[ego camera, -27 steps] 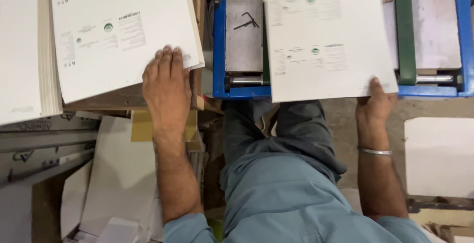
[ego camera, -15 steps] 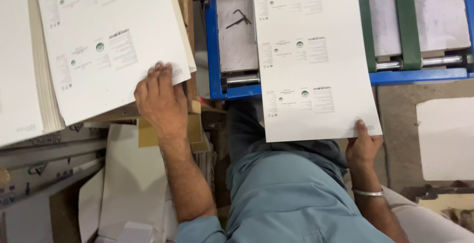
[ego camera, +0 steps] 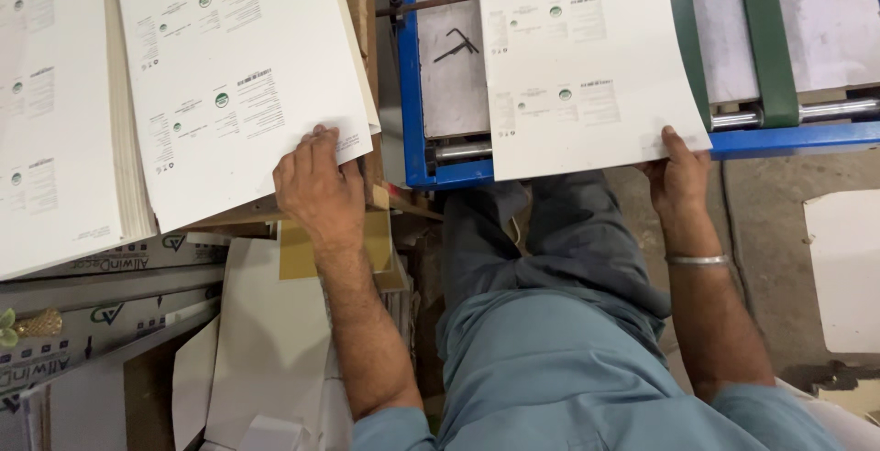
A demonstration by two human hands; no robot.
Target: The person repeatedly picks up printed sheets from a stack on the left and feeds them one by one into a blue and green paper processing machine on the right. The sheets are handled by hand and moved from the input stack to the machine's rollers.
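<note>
While left fingers (ego camera: 321,139) press the stack's top sheet (ego camera: 238,84) corner, right fingers (ego camera: 674,144) pinch the fed sheet (ego camera: 587,57) edge.

The person wears a grey-blue shirt (ego camera: 568,368), darker grey trousers (ego camera: 550,231) and 1 silver bangle (ego camera: 697,259).

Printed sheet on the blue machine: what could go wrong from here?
1. The right hand pinches only one corner of the sheet, so it may skew or sag.
2. The left hand rests on the top sheet of the stack; several sheets might slide off together.
</note>
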